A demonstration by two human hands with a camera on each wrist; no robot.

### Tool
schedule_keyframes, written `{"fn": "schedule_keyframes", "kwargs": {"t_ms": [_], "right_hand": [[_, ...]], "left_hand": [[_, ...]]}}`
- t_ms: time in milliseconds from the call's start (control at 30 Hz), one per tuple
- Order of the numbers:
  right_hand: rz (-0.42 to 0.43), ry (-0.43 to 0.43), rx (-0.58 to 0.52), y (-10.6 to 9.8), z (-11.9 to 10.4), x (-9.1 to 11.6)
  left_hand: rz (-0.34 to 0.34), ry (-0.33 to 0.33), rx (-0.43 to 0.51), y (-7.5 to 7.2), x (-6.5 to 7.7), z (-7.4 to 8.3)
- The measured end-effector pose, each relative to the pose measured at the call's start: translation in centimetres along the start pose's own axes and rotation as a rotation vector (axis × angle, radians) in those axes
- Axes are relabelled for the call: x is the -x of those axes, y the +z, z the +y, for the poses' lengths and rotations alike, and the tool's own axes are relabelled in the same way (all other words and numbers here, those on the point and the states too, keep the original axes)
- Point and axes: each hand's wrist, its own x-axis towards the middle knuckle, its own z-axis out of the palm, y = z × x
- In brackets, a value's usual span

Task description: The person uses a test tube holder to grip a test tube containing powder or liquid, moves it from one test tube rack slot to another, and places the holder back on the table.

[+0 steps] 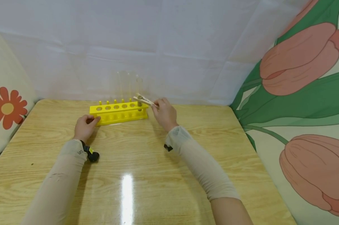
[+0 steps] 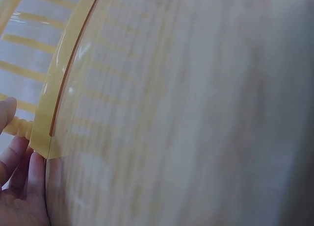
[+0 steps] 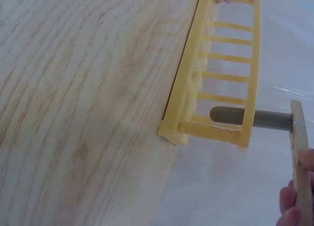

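A yellow test tube rack (image 1: 121, 109) stands at the back of the table. My left hand (image 1: 85, 126) grips its left end, and the left wrist view has thumb and fingers around the end post (image 2: 18, 127). With my right hand (image 1: 166, 115) I hold a wooden test tube clamp (image 1: 145, 100). The clamp's jaws are around a glass test tube (image 1: 139, 82), whose lower part looks dark. In the right wrist view the test tube (image 3: 272, 119) passes through the rack's right end hole, its rounded bottom above the base.
Several yellow pegs (image 1: 115, 101) stand along the rack's rear edge. Behind the wood-grain table (image 1: 147, 175) hangs a white cloth (image 1: 107, 40). A tulip-print curtain (image 1: 304, 109) borders the right side, and a flower-print one (image 1: 7, 107) the left.
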Motion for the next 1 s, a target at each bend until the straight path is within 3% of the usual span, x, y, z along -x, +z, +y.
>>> {"fn": "schedule_keyframes", "kwargs": {"t_ms": [667, 1000], "right_hand": [[0.074, -0.017, -0.013, -1.4, -0.4, -0.4], [0.102, -0.078, 0.001, -2.0, -0.6, -0.5]], "left_hand": [[-0.005, 0.005, 0.009, -0.1, 0.2, 0.1], [-0.008, -0.004, 0.005, -0.1, -0.1, -0.2]]}}
